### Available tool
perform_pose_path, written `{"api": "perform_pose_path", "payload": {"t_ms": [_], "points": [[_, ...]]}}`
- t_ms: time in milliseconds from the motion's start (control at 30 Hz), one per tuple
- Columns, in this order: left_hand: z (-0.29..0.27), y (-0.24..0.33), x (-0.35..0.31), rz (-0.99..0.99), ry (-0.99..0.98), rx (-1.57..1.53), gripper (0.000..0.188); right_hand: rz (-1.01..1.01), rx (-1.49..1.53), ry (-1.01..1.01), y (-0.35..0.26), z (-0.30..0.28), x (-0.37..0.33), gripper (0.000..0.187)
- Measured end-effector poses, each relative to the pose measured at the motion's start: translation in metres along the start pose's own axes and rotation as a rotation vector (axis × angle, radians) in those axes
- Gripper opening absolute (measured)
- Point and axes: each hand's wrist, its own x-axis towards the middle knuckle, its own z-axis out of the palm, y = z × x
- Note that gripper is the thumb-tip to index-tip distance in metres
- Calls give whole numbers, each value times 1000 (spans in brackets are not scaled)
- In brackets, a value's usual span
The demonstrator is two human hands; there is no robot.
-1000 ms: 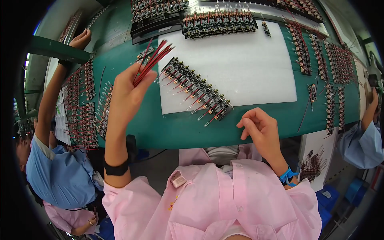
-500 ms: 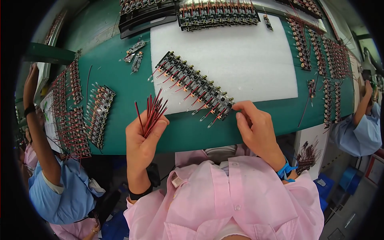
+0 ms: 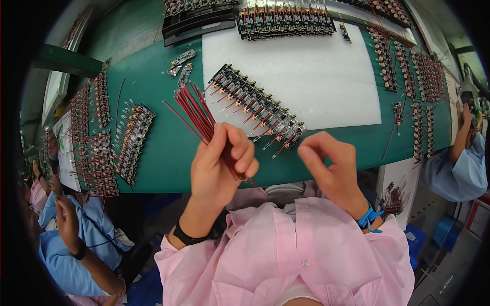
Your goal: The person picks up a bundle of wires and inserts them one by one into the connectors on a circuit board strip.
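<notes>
My left hand (image 3: 217, 166) is closed round a bundle of thin red and black wires (image 3: 196, 115); their far ends fan out up and to the left. A slanted row of joined small circuit boards (image 3: 255, 107), with red wires and clear LEDs along its near side, lies partly on a white foam sheet (image 3: 337, 76). Just off the row's right end, my right hand (image 3: 332, 163) has thumb and forefinger curled together. Whatever is between those fingertips, if anything, cannot be made out.
A stack of board rows (image 3: 286, 23) stands at the foam's far edge beside a black tray (image 3: 199, 28). Loose boards (image 3: 185, 74) lie left of the foam. More wired rows (image 3: 133, 143) sit at left and right (image 3: 383, 58). Co-workers in blue (image 3: 76, 255) flank the green table (image 3: 168, 173).
My left hand has moved right with the wire bundle and turned, so more of the wires shows. My right hand has drawn back slightly from the row's end, its fingers curling in.
</notes>
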Motion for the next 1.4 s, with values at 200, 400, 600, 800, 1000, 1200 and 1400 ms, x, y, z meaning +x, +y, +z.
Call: {"api": "perform_pose_path", "payload": {"t_ms": [200, 400, 600, 800, 1000, 1200, 1400], "points": [[-18, 12, -11, 330, -270, -207, 36, -45, 150, -113, -11, 5, -2, 3], [-52, 4, -21, 865, -64, 594, 41, -8, 122, 5, -1, -9, -9, 4], [-79, -18, -7, 830, 27, 697, 40, -55, 86, -4, 3, -8, -12, 2], [-70, -16, -4, 832, 106, 702, 41, -129, 68, -41, 0, -1, -15, 3], [-49, -3, -12, 147, -269, -181, 38, -339, 46, -154, -7, 15, -14, 7], [-17, -25, -8, 122, -231, -290, 36, -367, 7, -77, -9, 19, -16, 8], [-2, -37, -14, 277, -334, 266, 41, -355, -13, -74, -1, 24, -15, 10]]}}
